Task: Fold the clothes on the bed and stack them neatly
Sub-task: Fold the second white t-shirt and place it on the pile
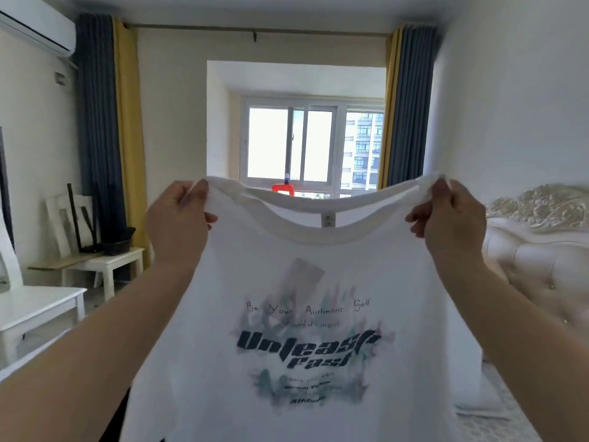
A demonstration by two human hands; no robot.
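A white cotton T-shirt with a dark "Unleash Fast" print over green and pink smudges (306,314) hangs in the air in front of the person, held up at shoulder seams, printed side toward the camera, its lower hem out of view below the frame. The left hand (178,218) has its grip closed on the left shoulder of the shirt, fingers curled over the fabric edge; the right hand (449,215) pinches the right shoulder the same way, so the neckline sags in a shallow curve between them. The main risk, as I judge it, is that the shirt goes down onto the bed (497,406) crooked: the cloth is limp and each grip takes only a small bunch of fabric, so one side could slip out and the body would fold on itself, creasing the print. A second risk is that the sleeves, which hang hidden behind or beside the forearms, tuck under unseen and make a lumpy fold. The padded cream headboard with carved trim (538,237) stands just to the right, and a swung hem could drag along it. Counted: one shirt in hand, two hands, one bed partly visible, one white wooden chair (95,250), one white worktop (38,304) at the left, two pairs of grey-and-yellow curtains (108,122), one wall air conditioner (38,30). No folded stack is visible.
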